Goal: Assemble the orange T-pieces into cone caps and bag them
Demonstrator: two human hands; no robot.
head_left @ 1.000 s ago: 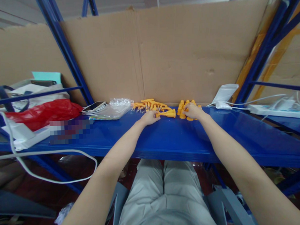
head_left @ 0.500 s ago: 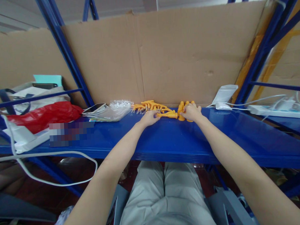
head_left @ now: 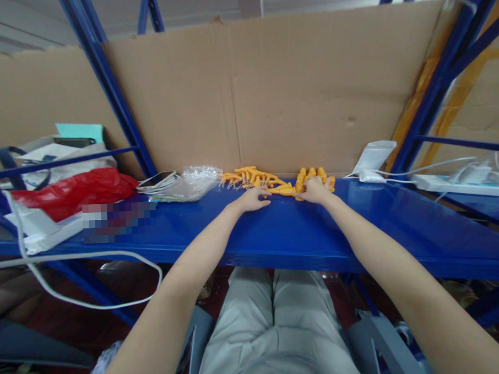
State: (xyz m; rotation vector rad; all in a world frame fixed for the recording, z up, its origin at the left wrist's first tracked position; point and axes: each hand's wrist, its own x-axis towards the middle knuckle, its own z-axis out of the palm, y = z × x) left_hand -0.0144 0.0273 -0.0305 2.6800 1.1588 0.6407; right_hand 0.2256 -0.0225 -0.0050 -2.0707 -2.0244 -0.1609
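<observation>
Near the back of the blue shelf [head_left: 276, 230], our left hand [head_left: 252, 199] lies loosely open; our right hand [head_left: 315, 191] curls, grip unclear. Between them lies an orange plastic piece [head_left: 283, 190], likely light, stiff and smooth; we'd pinch its stem.

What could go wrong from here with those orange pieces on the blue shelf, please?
1. The right grip is on the clustered pieces. A nudge could knock them over or push them against the cardboard.
2. The lying piece, between the right grip and the left grip, sits on the smooth shelf and might slide away.
3. White cables lie to the right of the cluster, where a sweeping arm could snag them.
</observation>
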